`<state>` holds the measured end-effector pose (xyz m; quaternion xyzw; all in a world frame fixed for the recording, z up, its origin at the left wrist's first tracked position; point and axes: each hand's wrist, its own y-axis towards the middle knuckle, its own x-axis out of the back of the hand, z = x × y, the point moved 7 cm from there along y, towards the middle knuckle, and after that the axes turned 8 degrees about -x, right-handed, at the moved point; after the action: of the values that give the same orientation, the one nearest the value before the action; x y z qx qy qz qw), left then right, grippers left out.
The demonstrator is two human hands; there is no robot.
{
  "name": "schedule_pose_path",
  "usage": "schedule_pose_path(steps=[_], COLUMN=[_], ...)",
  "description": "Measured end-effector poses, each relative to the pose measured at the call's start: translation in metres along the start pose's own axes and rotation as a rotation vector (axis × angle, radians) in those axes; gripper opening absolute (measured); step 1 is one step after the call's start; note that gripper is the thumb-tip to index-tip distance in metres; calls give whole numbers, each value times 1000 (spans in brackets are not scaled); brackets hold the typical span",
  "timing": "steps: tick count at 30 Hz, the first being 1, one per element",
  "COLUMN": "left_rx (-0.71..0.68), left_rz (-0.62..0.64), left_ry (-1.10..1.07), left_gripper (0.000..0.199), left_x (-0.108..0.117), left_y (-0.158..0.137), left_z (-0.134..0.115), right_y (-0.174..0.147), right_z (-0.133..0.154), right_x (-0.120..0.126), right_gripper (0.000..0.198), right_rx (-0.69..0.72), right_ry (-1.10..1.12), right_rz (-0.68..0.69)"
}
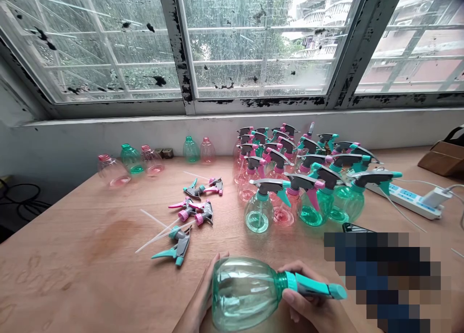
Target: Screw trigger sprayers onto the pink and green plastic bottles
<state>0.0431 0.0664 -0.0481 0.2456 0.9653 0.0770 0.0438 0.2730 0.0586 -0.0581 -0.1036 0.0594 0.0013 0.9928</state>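
Observation:
A green transparent spray bottle (243, 294) lies sideways in front of me, its teal and grey spray head pointing right. My left hand (203, 294) holds the bottle by its base end, with most of its fingers hidden behind it. At the collar, my right hand (308, 299) has its thumb and fingers closed around the neck and spray head. Beyond my left hand lies a loose teal and grey spray head (180, 245). Several more heads, pink-grey ones (204, 212) among them, lie behind it with thin white dip tubes.
Several assembled pink and green spray bottles (259, 212) stand packed together at the back right. Headless bottles (191, 149) line the table's far side, left of them. A power strip (406, 200), a brown bag (444, 152) and a blurred-out patch are on the right.

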Motion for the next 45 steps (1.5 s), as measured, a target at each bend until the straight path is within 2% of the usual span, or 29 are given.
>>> schedule_pose_path(steps=[5, 8, 10, 18, 23, 26, 33, 38, 45], left_rx=[5, 23, 23, -26, 17, -12, 38, 49, 8], left_rz=[-66, -40, -28, -72, -33, -46, -70, -45, -69], left_ry=[51, 1, -32, 13, -29, -28, -11, -55, 23], left_gripper=[94, 106, 108, 84, 109, 105, 94, 110, 99], left_x=[1, 0, 0, 4, 3, 3, 3, 1, 2], left_y=[1, 0, -1, 0, -2, -2, -1, -2, -1], left_z=[-1, 1, 2, 3, 7, 4, 2, 4, 7], right_y=[0, 0, 0, -1, 1, 1, 0, 0, 0], right_z=[0, 0, 0, 1, -1, -2, 0, -2, -2], right_x=[0, 0, 0, 2, 0, 0, 0, 0, 1], right_gripper=[45, 43, 42, 43, 41, 42, 43, 44, 43], right_rx=[-10, -1, 6, -7, 9, 6, -1, 8, 8], right_ry=[0, -12, -19, -21, 0, -17, -26, -35, -27], right_rz=[1, 4, -4, -10, 18, 3, -4, -6, -3])
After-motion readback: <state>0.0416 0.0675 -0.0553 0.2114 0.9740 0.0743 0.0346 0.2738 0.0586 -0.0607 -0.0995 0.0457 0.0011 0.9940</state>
